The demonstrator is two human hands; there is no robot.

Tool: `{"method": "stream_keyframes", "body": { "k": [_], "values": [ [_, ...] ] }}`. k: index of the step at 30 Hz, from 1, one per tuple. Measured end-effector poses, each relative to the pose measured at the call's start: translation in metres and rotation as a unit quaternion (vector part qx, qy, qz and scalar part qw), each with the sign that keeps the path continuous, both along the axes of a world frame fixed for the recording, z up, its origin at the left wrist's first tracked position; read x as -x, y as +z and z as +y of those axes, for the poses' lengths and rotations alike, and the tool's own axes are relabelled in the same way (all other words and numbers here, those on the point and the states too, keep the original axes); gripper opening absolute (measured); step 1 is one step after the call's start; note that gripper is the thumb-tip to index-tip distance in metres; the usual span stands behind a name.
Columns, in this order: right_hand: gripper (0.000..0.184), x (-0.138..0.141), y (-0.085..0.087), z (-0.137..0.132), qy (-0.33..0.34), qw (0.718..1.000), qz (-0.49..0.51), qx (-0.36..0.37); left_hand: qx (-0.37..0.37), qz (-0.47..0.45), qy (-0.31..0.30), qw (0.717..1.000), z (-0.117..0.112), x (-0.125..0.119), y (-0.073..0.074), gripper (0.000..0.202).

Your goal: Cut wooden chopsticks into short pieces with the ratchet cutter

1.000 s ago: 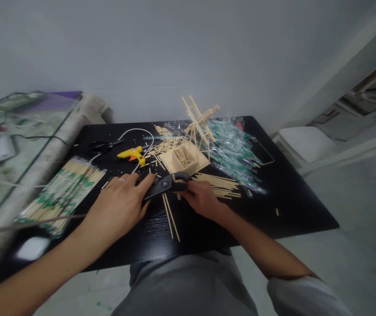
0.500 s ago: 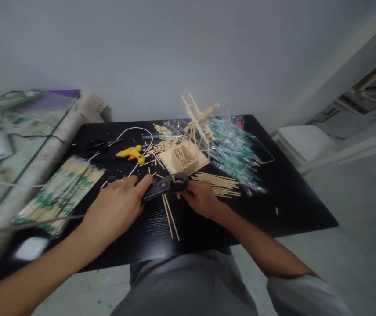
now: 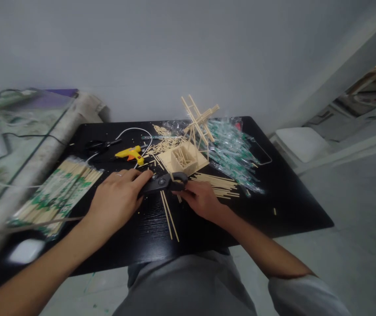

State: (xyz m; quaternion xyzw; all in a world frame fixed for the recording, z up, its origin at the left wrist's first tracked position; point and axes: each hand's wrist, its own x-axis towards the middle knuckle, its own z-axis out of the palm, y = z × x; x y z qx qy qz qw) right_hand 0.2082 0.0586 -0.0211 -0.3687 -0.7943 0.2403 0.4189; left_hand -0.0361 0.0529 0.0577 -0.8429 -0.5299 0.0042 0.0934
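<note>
My right hand (image 3: 201, 199) grips the handles of black shears (image 3: 161, 183) lying low over the black table (image 3: 283, 193). My left hand (image 3: 118, 199) rests beside the blades, fingers curled near their tip; what they pinch is hidden. Two long bamboo sticks (image 3: 168, 215) lie just below the shears. Behind them stands a small stick-built box model (image 3: 183, 160) with a slanted ladder frame (image 3: 198, 118).
A yellow glue gun (image 3: 130, 154) with a white cord, black scissors (image 3: 100, 145), a pack of wrapped chopsticks (image 3: 56, 193), loose sticks (image 3: 217, 184) and a heap of empty green wrappers (image 3: 234, 153) lie on the table. A glass-topped surface (image 3: 6, 145) is at left.
The shears and both hands have shifted slightly left and toward the stick model; the left fingers have closed in on the blade tip.
</note>
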Motion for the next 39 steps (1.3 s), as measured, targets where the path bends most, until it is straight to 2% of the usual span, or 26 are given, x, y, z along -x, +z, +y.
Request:
{"method": "stream_keyframes", "body": {
  "k": [3, 5, 8, 10, 15, 20, 25, 29, 32, 34, 36, 39],
  "values": [
    [0.015, -0.01, 0.019, -0.002, 0.002, 0.999, 0.015, 0.034, -0.003, -0.093, 0.001, 0.996, 0.01, 0.005, -0.009, 0.046],
    [0.013, -0.021, 0.025, -0.002, -0.003, 0.996, 0.024, 0.088, 0.008, -0.171, 0.005, 0.985, 0.018, 0.009, -0.018, 0.041],
    [0.011, -0.036, 0.021, 0.001, -0.024, 0.986, -0.007, 0.167, 0.038, -0.3, -0.009, 0.953, 0.028, 0.01, -0.033, 0.036],
    [0.006, -0.041, 0.011, 0.002, -0.034, 0.98, -0.072, 0.18, 0.068, -0.358, -0.025, 0.931, 0.033, 0.007, -0.041, 0.035],
    [0.007, -0.031, -0.014, -0.001, -0.031, 0.968, -0.17, 0.184, 0.156, -0.36, -0.047, 0.918, 0.035, 0.002, -0.051, 0.036],
    [0.004, -0.025, -0.029, -0.004, -0.016, 0.969, -0.217, 0.116, 0.192, -0.369, -0.067, 0.907, 0.034, 0.008, -0.062, 0.04],
    [0.008, -0.034, -0.04, -0.003, -0.058, 0.968, -0.24, 0.041, 0.206, -0.366, -0.049, 0.906, 0.034, 0.008, -0.07, 0.042],
    [0.013, -0.034, -0.03, -0.003, -0.09, 0.982, -0.157, 0.048, 0.21, -0.368, -0.039, 0.905, 0.032, 0.006, -0.071, 0.042],
    [0.016, -0.021, -0.012, -0.007, -0.081, 0.985, -0.041, 0.148, 0.213, -0.366, -0.046, 0.905, 0.03, 0.005, -0.07, 0.042],
    [0.018, -0.008, -0.004, -0.011, -0.037, 0.965, 0.065, 0.253, 0.212, -0.36, -0.045, 0.907, 0.028, 0.004, -0.07, 0.044],
    [0.025, 0.004, -0.002, -0.016, -0.012, 0.931, 0.159, 0.327, 0.212, -0.351, -0.036, 0.911, 0.026, 0.003, -0.071, 0.046],
    [0.031, 0.018, -0.005, -0.021, -0.034, 0.908, 0.224, 0.353, 0.216, -0.338, -0.025, 0.916, 0.024, 0.002, -0.071, 0.048]
  ]
}}
